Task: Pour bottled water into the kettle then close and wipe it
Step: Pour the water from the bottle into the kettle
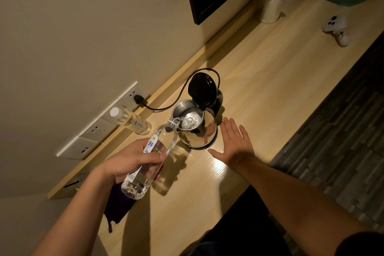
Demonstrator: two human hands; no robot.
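The pouring step is in hand: the clear plastic water bottle (pixel 150 159), gripped by the left hand (pixel 133 160), is tipped into the open steel kettle (pixel 195 125) on the wooden counter (pixel 270 89), while the right hand (pixel 234 143) is held spread and empty beside it, so the black lid (pixel 201 89) is probably to be pressed down next.

Capped spare bottle (pixel 133 121), white controller (pixel 335 27), wall sockets (pixel 95 129).

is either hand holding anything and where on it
The left hand grips the tilted water bottle around its labelled middle. The right hand is open and holds nothing, hovering beside the kettle.
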